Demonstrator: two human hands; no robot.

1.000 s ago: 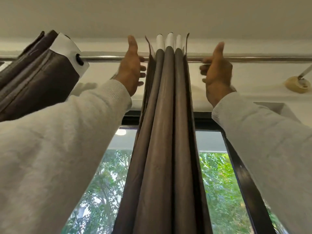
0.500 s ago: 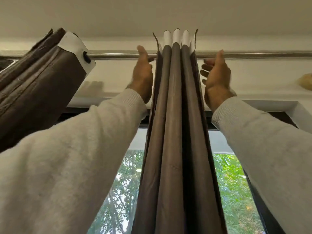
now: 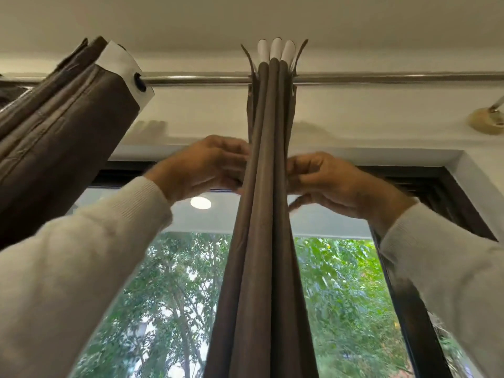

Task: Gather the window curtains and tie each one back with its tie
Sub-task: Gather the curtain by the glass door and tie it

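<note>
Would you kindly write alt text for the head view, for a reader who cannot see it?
Two hands, left and right, reach up to either side of a gathered brown curtain hanging from a metal rod. A second bunched curtain hangs at left; trees show through the window.

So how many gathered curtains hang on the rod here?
2: one curtain bunch at centre, between both hands; another bundle at upper left, cut off by the frame edge. Others may lie outside view.
</note>
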